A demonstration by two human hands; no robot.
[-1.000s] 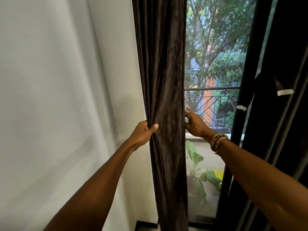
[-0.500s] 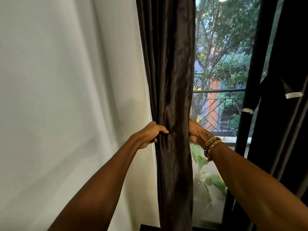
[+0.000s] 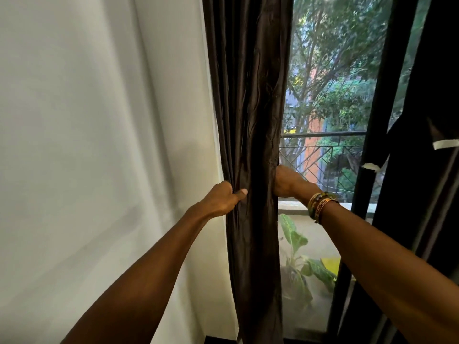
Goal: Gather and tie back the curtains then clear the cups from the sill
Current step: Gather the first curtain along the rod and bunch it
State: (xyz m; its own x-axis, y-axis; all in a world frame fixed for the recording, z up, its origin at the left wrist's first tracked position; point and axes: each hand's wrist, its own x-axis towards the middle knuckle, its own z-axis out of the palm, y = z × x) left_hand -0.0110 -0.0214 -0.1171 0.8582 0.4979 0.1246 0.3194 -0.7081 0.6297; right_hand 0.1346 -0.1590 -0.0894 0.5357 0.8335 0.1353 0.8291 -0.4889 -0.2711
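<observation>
Two grips on one panel: left grip is clenched on the left edge of the dark curtain, thumb on the front. Right grip wraps the right edge, fingertips hidden behind the cloth. Curtain hangs bunched in a narrow column between wall and window glass.

Judged progress: gathering nearly done on this panel. No tie-back seen, so tying is not yet done. Second curtain at right is untouched. Cups and sill are not in view.

Writing: bracelet carries lettering, unreadable. White tag looks blank.
</observation>
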